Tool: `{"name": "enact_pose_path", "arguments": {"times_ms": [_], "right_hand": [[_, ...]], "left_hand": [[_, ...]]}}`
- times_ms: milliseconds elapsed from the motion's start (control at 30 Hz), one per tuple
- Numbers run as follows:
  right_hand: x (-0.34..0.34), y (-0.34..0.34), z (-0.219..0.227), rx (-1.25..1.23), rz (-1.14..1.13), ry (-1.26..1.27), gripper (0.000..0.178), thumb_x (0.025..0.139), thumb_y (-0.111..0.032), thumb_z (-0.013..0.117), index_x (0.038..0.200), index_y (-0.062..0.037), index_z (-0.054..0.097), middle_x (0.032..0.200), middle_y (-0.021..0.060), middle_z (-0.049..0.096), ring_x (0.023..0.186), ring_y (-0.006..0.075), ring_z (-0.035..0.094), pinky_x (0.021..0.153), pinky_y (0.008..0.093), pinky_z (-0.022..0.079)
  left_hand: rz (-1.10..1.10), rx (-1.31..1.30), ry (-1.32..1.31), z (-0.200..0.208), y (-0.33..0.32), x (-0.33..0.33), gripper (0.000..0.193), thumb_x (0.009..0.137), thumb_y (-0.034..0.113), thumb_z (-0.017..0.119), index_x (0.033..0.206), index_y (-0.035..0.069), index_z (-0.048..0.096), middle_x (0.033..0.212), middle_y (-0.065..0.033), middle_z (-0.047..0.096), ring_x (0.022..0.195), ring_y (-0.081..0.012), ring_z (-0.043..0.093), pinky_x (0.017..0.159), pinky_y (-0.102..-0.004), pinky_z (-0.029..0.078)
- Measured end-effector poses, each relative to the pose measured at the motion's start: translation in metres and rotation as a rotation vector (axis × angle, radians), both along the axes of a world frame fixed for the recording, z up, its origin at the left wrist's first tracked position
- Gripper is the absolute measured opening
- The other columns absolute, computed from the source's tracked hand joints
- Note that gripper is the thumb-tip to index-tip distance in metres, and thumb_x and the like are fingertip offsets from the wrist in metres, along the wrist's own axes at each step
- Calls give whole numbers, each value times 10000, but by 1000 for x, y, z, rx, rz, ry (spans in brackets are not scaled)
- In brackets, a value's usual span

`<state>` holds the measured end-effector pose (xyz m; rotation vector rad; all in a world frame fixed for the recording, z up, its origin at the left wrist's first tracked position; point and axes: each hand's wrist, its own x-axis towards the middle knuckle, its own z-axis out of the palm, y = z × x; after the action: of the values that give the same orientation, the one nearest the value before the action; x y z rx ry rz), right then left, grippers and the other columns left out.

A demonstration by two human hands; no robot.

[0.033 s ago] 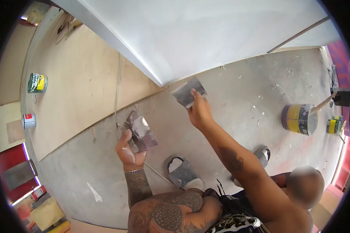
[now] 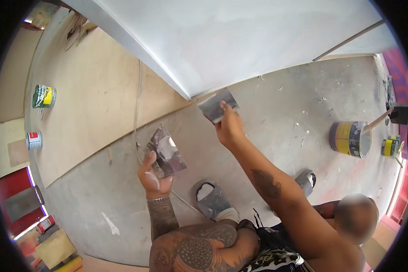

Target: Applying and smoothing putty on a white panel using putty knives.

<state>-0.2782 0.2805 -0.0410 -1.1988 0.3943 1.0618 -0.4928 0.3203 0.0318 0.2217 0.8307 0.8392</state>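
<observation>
**Inspector A:** Right hand [image 2: 230, 128]?

**Inspector B:** Extended forward, arm stretched out. Its fingers are closed on a flat scraper blade [image 2: 216, 105], which is pressed at the foot of the white wall [image 2: 240, 41], right where the wall corner meets the concrete floor [image 2: 276, 131]. The blade is smeared grey.

**Inspector A:** Left hand [image 2: 155, 177]?

**Inspector B:** Raised in front of the body, palm side up, white smears on the skin. Its fingers are wrapped on the lower edge of a second flat blade [image 2: 167, 152], tilted, carrying a dab of white filler on its face. A bracelet sits on that wrist. The two blades are apart, the left one lower and nearer the body.

**Inspector A:** Surroundings?

**Inspector B:** A yellow and purple bucket [image 2: 350, 138] stands on the floor to the right, well apart from both hands, with a stick leaning out of it. A small yellow can [image 2: 389, 146] is just beyond it. To the left, on a pale board floor [image 2: 90, 104], stands a green and yellow can [image 2: 44, 96], and a small red and white can [image 2: 33, 140] is nearer. White flecks are scattered over the concrete. One grey sandal [image 2: 213, 199] shows between the arms, another [image 2: 306, 181] right of the outstretched forearm.
</observation>
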Motion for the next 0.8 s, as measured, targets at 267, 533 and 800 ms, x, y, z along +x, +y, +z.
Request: {"name": "enact_pose_path", "arguments": {"times_ms": [267,533,800], "right_hand": [[-17,49,-15,182,-216,-27,348,972,-187,463,1260,7,435,1193,116,542,1033,211,597,847,347,557],[-18,62,-21,168,-256,-10,321,951,-117,446,1241,18,415,1191,124,524,1059,250,579,878,410,557],[-13,69,11,243,-138,23,261,850,-43,518,1104,-26,461,1095,112,531,967,231,551,847,422,490]], "left_hand": [[-41,-70,22,-14,-14,-7,363,849,123,601,1207,61,597,1134,-59,658,1017,-240,634,857,-419,523],[-28,-73,4,-19,-10,-13,359,856,124,592,1208,54,598,1144,-67,655,1028,-246,631,860,-422,516],[-34,-95,-17,-24,-9,-15,360,860,135,588,1211,53,592,1143,-71,652,1027,-241,635,881,-417,522]]}}
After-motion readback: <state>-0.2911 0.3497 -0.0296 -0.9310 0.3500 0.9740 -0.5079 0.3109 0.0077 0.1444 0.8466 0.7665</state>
